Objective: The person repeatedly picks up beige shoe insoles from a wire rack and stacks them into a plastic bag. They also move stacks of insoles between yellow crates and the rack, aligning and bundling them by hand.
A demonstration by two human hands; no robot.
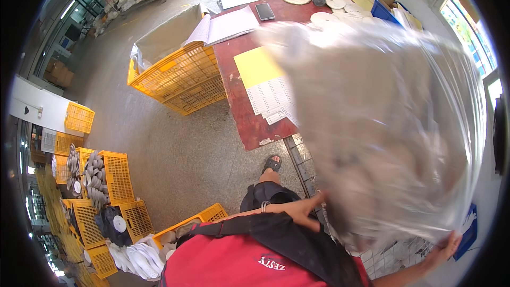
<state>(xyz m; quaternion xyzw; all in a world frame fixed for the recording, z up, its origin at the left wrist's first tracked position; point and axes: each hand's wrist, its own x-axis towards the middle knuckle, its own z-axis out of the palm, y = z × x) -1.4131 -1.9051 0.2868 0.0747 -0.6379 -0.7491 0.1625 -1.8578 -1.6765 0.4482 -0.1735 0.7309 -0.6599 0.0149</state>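
The clear plastic bag (388,127), big and billowing, fills the right half of the head view, held up close in front of the person and hanging over the wire-mesh rack (303,165) and the edge of the dark red table (239,90). Pale shapes blur through its film; what they are cannot be told. The left hand (300,210) lies with fingers stretched flat against the bag's lower left side, and the right hand (443,250) grips its lower right corner, fingers spread under the film. It looks like a lifting or carrying step, with the load borne from below. The next move probably calls for a steady two-sided hold and a clear way past the yellow crate (180,77) beside the table, since the bag hides most of what lies ahead.
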